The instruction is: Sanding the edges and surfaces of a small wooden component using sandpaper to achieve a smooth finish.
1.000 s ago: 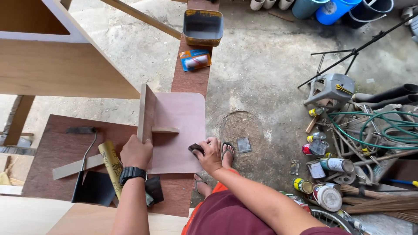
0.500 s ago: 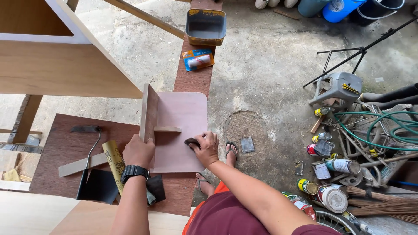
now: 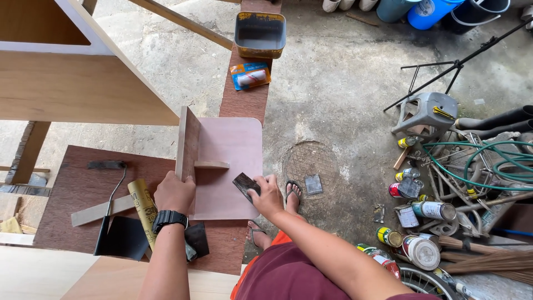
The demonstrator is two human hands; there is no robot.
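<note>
Brown workbench board (image 3: 72, 183) low in view, at about 7 o'clock, with a yellow paper roll (image 3: 141, 203) lying on it. Just beside the roll, left hand (image 3: 175, 191), fingers curled tight over the lower end of an upright wooden board (image 3: 187, 139), bracing it. At 3 o'clock from this hand, right hand (image 3: 268, 195), fingers bent and pressing a small dark sanding sheet (image 3: 244, 184) against the pinkish flat panel (image 3: 233, 150), near its lower right corner.

Judged as the rubbing-smooth step on the panel, which lies in the middle of the view and is joined to the upright board. Calls next for firm bracing on the left and even pressure on the sheet.

Farther, at 12 o'clock, an orange and blue packet (image 3: 251, 76), then a yellow-rimmed tin tray (image 3: 260, 33). At 3 o'clock, on the concrete floor (image 3: 333, 83), paint cans (image 3: 433, 210) and a green hose (image 3: 488, 161).
</note>
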